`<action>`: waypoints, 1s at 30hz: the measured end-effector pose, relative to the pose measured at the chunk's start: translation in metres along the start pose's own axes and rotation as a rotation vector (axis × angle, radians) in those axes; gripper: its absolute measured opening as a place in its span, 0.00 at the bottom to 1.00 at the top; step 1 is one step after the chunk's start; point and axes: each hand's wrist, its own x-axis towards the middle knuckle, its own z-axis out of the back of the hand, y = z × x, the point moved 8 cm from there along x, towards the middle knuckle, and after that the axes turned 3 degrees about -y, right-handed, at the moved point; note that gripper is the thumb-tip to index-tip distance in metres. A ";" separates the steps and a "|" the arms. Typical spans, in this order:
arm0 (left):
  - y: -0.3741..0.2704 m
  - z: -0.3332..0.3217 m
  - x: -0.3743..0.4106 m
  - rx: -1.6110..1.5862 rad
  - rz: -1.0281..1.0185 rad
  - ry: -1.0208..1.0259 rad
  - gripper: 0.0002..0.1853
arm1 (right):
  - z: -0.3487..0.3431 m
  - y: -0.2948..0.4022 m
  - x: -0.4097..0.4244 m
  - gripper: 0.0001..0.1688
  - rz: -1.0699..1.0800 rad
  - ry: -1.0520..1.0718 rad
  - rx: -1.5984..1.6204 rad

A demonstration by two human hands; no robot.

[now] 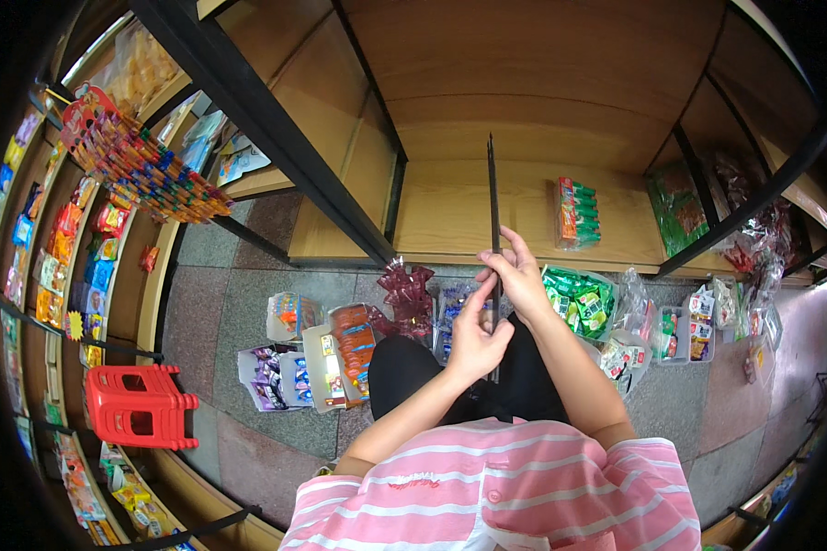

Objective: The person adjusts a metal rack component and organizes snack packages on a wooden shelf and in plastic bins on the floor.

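Note:
Upright in front of me stands a thin bundle of dark strips or rods, seen nearly edge-on. My left hand grips its lower part, and my right hand holds it a little higher, thumb and fingers on either side. Beyond my hands is a wooden shelf board, with a pack of green and red tubes or bottles lying on it. Green candy bags in a clear container stand on the floor close to my right hand. Dark red wrapped packets lie left of my hands.
Several plastic bins of wrapped sweets stand on the tiled floor to the left, more to the right. Stacked red plastic stools stand by the stocked shelves. A black metal post slants at the shelf's left; colourful packets hang beyond.

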 end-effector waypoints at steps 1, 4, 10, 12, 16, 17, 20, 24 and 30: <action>0.001 -0.005 0.001 0.066 -0.028 0.004 0.32 | 0.004 -0.001 0.000 0.36 0.006 -0.005 -0.017; 0.002 -0.023 0.004 0.187 -0.101 0.009 0.31 | 0.017 -0.006 -0.002 0.38 0.009 -0.028 0.009; 0.000 -0.076 0.012 0.295 0.066 0.425 0.30 | 0.082 -0.007 -0.001 0.34 -0.075 -0.169 0.063; 0.007 -0.066 0.016 0.437 0.134 0.719 0.27 | 0.103 -0.017 0.001 0.33 -0.190 -0.216 0.206; -0.019 0.042 0.087 0.856 -0.091 0.232 0.24 | 0.178 -0.038 0.011 0.13 -0.190 -0.387 0.458; -0.022 0.092 0.107 0.669 -0.010 0.112 0.26 | 0.195 -0.034 0.014 0.14 -0.150 -0.416 0.517; -0.123 0.169 0.137 0.966 -0.579 -0.339 0.33 | 0.279 -0.028 0.022 0.15 -0.044 -0.525 0.515; -0.233 0.237 0.146 1.295 -0.821 -0.940 0.44 | 0.347 0.003 0.046 0.15 0.053 -0.513 0.607; -0.246 0.282 0.218 0.934 -0.641 -0.603 0.38 | 0.400 0.050 0.082 0.34 0.061 -0.569 0.467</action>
